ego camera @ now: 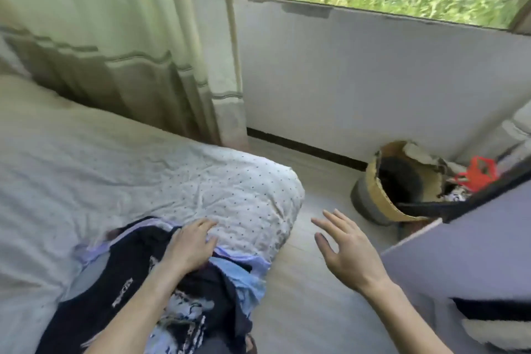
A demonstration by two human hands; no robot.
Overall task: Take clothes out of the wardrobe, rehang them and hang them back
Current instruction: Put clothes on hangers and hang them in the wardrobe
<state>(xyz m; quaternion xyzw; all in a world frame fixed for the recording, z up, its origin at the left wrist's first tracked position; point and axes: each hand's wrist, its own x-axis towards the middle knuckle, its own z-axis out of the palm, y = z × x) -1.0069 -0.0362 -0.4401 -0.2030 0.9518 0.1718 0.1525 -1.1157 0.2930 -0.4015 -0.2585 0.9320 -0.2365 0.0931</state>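
A heap of clothes (138,276), dark navy pieces mixed with light blue and lilac ones, lies on the near corner of the bed (115,175). My left hand (191,244) rests flat on top of the heap, fingers reaching onto the dotted bed cover. My right hand (344,250) hovers over the floor to the right of the bed, fingers spread and holding nothing. No hanger shows in the blurred view.
A white wardrobe door or panel (459,273) stands at the right edge. A woven basket (382,187) with a red item (478,172) beside it sits in the far right corner. A curtain (115,37) hangs behind the bed; pale wooden floor (304,319) lies between bed and wardrobe.
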